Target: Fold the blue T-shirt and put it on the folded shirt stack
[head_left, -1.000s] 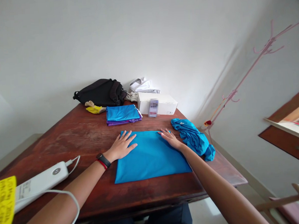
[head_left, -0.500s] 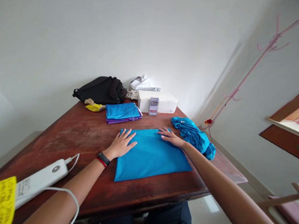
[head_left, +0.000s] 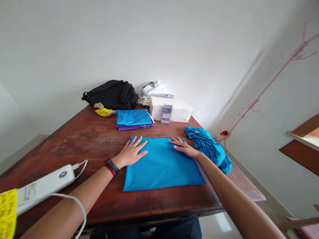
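A blue cloth [head_left: 162, 169], folded into a flat rectangle, lies near the front edge of the wooden table. My left hand [head_left: 130, 152] rests on its upper left corner with the fingers spread. On the upper right part of the cloth lies my right hand [head_left: 185, 148], fingers stretched out and flat. Just right of that hand is a crumpled blue garment [head_left: 208, 147]. Beyond the folded cloth sits a stack of folded clothes [head_left: 134, 118], blue on top and purple below.
A black backpack [head_left: 109, 95], a white box [head_left: 179, 109] and a white bag [head_left: 156, 89] stand along the wall. A white power bank [head_left: 48, 185] with a cable is at the left of the table [head_left: 69, 139]. A pink coat rack [head_left: 270, 80] stands at right.
Both hands stay spread on the folded cloth in nearly the same place. The whole view has shifted slightly, so things at the back appear a little further right.
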Demonstrator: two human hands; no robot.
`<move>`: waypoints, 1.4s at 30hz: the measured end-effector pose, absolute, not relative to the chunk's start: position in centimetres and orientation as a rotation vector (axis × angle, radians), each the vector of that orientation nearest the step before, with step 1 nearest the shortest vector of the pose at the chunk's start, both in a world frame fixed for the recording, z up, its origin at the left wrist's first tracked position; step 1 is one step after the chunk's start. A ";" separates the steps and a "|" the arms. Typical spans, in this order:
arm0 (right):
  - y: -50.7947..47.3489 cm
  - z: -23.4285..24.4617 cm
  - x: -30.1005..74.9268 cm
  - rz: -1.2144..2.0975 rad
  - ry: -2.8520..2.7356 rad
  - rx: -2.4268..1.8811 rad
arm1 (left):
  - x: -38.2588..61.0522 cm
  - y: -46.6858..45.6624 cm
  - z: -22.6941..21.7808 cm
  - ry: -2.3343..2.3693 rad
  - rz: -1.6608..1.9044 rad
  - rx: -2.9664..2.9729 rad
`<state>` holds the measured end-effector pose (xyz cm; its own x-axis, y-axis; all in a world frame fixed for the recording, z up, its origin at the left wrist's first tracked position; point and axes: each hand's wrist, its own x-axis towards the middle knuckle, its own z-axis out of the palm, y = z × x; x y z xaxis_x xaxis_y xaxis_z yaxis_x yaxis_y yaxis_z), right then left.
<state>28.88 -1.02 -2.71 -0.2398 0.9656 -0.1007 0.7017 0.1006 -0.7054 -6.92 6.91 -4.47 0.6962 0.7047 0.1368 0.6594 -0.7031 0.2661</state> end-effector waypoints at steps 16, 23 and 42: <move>-1.5 -1.6 28.9 1.083 -1.893 -1.528 | -7.0 7.2 -5.1 1.085 0.390 2.715; -1.4 -1.4 29.0 1.157 -1.854 -1.502 | -6.9 7.0 -4.8 1.093 0.369 2.692; -1.0 -2.3 26.2 0.518 -2.122 -1.953 | -7.5 7.4 -3.9 1.434 0.295 2.629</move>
